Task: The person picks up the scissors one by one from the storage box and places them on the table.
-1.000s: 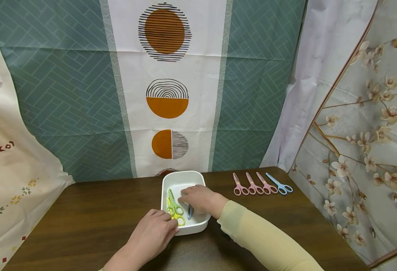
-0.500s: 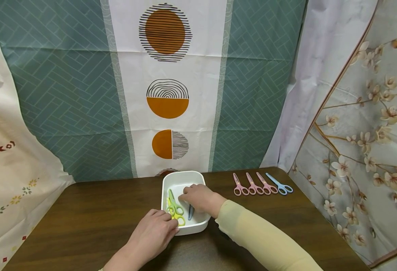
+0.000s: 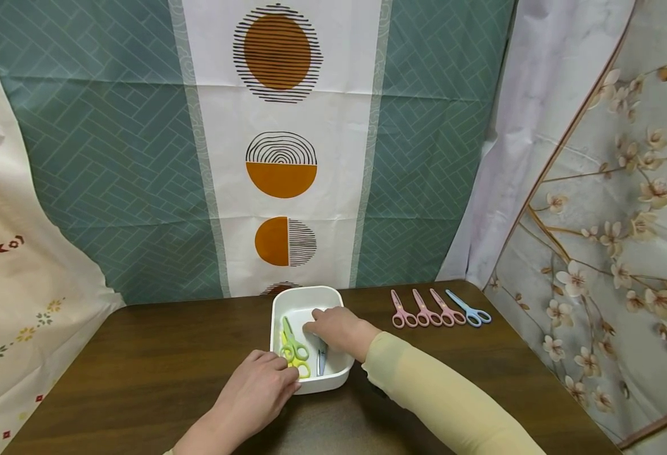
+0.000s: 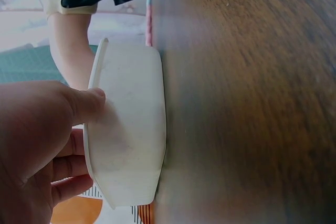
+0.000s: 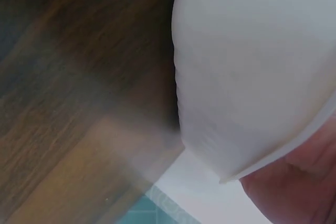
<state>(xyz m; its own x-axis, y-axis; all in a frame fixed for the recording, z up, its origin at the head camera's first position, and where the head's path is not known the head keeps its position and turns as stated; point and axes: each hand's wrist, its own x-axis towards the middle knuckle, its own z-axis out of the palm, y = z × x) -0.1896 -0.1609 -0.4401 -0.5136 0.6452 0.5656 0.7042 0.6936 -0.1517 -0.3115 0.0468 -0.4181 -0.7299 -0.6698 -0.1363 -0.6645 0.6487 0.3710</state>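
A: So how far along did this look to you?
B: Partway, I'd guess. Three pink scissors and a blue pair lay side by side in a row on the table, so that bit looked done. The green scissors overlapped the yellow scissors in the white tray, so I'd count those as left to do.
A: Anything else in there?
B: Yeah, a slim bluish thing poking out from under the right hand. Maybe another pair, but it was mostly covered, so don't quote me.
A: And the hands?
B: The left hand was pinching the tray's near-left rim, thumb against the outer wall. The right one was inside the tray, its grip hidden, so I couldn't tell whether it was pinching anything.
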